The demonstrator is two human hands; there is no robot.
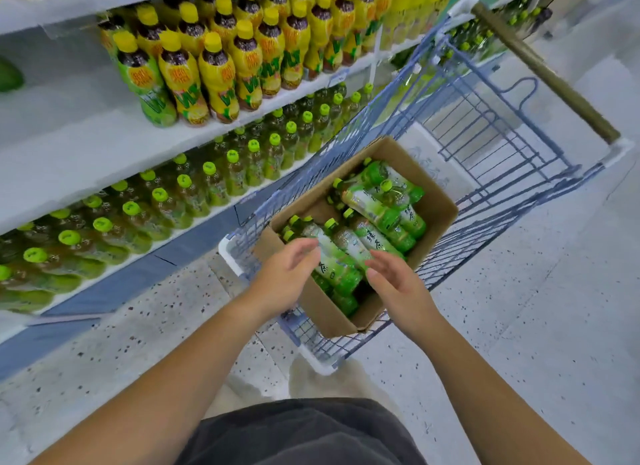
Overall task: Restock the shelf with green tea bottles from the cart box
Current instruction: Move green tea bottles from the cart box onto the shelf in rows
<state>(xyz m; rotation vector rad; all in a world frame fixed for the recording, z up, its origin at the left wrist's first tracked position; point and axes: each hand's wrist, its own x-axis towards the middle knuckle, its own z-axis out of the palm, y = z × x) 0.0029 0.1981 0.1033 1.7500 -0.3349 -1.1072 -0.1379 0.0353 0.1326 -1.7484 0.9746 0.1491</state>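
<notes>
Wire cart [485,129] stands beside the shelf [69,146]. Yellow-capped bottles [214,73] above, green-capped rows [159,194] below. Box [434,212] sits in the cart, walls ringing the load. Green tea bottles [381,208] lie flat, caps toward the shelf. Grip: left hand [287,274] and right hand [398,288] released, fingers slack, flanking the top bottle [337,265]; contact unclear.

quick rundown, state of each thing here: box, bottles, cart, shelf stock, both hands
cardboard box, open, flaps up
boxed green tea bottles, capped, lying on their sides
cart, carrying that box
shelf green tea bottles, capped, upright
left hand, open, over the box
right hand, open, over the box
</notes>
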